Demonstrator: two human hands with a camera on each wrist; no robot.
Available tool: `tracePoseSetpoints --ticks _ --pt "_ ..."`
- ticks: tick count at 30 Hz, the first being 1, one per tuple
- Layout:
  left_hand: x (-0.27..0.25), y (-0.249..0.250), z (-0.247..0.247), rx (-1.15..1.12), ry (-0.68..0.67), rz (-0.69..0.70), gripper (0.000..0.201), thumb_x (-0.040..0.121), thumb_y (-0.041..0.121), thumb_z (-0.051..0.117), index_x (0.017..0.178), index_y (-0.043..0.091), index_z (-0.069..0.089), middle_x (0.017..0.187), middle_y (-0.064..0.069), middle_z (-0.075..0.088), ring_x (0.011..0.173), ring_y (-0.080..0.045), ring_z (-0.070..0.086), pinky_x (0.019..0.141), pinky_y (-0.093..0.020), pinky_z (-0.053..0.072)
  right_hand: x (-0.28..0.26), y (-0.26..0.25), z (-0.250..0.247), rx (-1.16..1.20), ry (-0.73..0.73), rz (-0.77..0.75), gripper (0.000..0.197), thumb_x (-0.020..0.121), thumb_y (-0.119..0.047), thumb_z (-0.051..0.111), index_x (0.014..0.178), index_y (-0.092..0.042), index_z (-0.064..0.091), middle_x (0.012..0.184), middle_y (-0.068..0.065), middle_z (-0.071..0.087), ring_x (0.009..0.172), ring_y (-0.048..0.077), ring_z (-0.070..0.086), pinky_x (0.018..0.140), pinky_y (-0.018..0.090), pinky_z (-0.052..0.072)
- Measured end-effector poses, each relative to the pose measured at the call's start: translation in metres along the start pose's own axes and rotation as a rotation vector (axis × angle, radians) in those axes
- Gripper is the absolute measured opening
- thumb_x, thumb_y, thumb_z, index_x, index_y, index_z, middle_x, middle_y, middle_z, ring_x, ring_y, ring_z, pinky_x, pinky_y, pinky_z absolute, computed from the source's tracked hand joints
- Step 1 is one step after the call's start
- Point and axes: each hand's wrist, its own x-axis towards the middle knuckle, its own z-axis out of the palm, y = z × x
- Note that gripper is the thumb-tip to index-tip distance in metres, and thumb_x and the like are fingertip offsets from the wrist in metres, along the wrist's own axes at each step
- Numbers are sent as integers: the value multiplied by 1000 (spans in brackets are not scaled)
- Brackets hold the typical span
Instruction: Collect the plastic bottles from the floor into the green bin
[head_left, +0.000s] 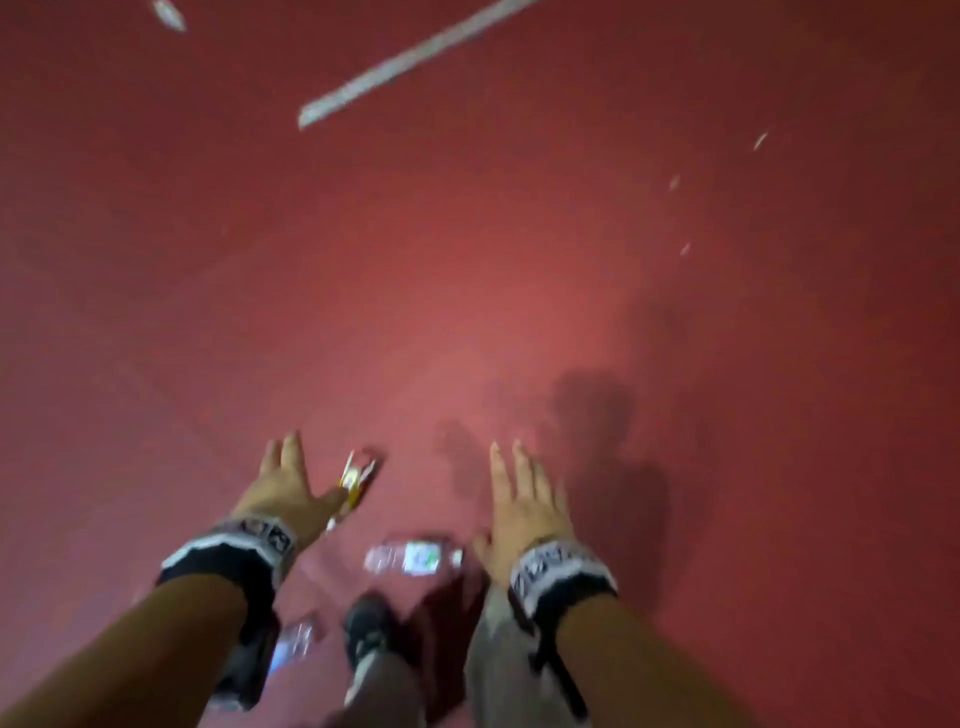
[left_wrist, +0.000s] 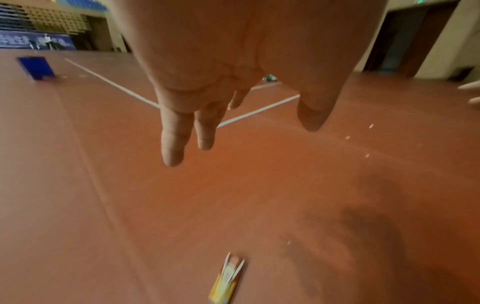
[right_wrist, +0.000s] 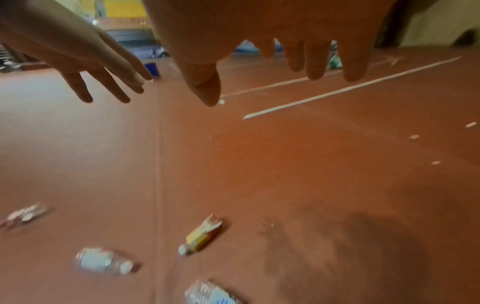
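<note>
Nearest the person, a clear plastic bottle (head_left: 296, 642) is lying on the red floor (head_left: 467, 270) beside a dark shoe (head_left: 368, 626), half hidden behind the left wrist strap and blurred, so only a bluish label is showing. Just beyond the shoe a second clear bottle (head_left: 413, 557) is lying on its side between the two forearms, with a white and green label and a pale cap pointing toward the right hand (head_left: 524, 512). The right wrist view is catching both of them as smeared shapes, one (right_wrist: 103, 260) lying whole and one (right_wrist: 207, 293) being cut off by the bottom edge, plus a crumpled clear thing (right_wrist: 24, 214) farther left that is too blurred to name.

Both hands are hanging over the floor with fingers straight and spread, holding nothing and touching nothing. The left hand (head_left: 283, 486) is hovering just beside a yellow and white carton (head_left: 356, 480), whose near end is being hidden behind the thumb.

Farther out, a white line (head_left: 410, 57) is crossing the floor, and a pale object (head_left: 169, 14) at the top edge is being cut off. The green bin is showing in no view clearly enough to place.
</note>
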Motion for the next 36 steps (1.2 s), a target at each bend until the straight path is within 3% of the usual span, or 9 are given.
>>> tracePoseSetpoints --ticks 7,12,14,17,20,23,26,31,36 --pt "150 -135 207 36 -126 -325 96 86 35 71 155 8 11 159 -17 21 145 -34 24 117 -43 22 225 3 244 -127 -326 -190 117 86 -57 63 150 -23 -29 160 10 -28 148 35 -19 118 61 2" --pt "179 -215 361 117 -320 -465 97 85 36 71 156 10 11 157 -17 24 141 -37 31 113 -45 28 307 0 423 -189 -391 -273 118 81 -60 67 155 -25 -17 161 13 -23 148 41 -14 115 65 12" --pt "172 -231 407 128 -406 -443 92 84 33 72 152 2 19 153 -22 31 137 -37 36 112 -44 29 308 -1 480 -173 -501 -233 122 77 -45 79 156 -27 -13 162 13 -22 148 44 -9 116 63 17" --pt "155 -242 446 129 -492 -429 91 83 39 72 149 1 23 150 -21 36 134 -37 40 108 -44 34 282 1 523 -122 -641 -191 110 76 -12 76 157 -25 3 163 14 -9 148 44 3 113 57 30" --pt "144 -228 446 108 -513 -372 93 87 41 69 153 7 12 156 -15 27 138 -33 36 108 -41 33 252 11 511 -71 -682 -150 94 77 -18 75 152 -19 19 150 12 30 135 39 32 106 48 40" --pt "140 -203 417 66 -530 -326 97 89 41 67 155 11 2 160 -11 19 142 -33 30 113 -43 30 217 13 471 -71 -602 -111 85 71 -21 77 143 -17 31 135 10 41 123 36 42 97 42 44" --pt "139 -181 373 -13 -497 -325 98 88 41 65 156 13 -1 161 -12 17 143 -34 29 113 -45 32 198 4 410 -114 -464 -103 84 71 -23 74 143 -17 31 132 10 44 120 35 45 93 42 46" --pt "129 -148 275 -132 -423 -271 95 90 39 61 156 16 -2 161 -8 14 142 -32 31 109 -41 33 204 -25 283 -186 -447 -120 106 74 -49 80 153 -21 15 144 10 39 127 32 42 101 41 42" --pt "142 -147 197 -181 -336 -249 98 89 42 64 156 13 -2 161 -9 14 140 -31 34 108 -39 34 227 -62 179 -200 -382 -130 102 75 -61 74 151 -26 15 141 10 37 127 32 42 101 44 41"
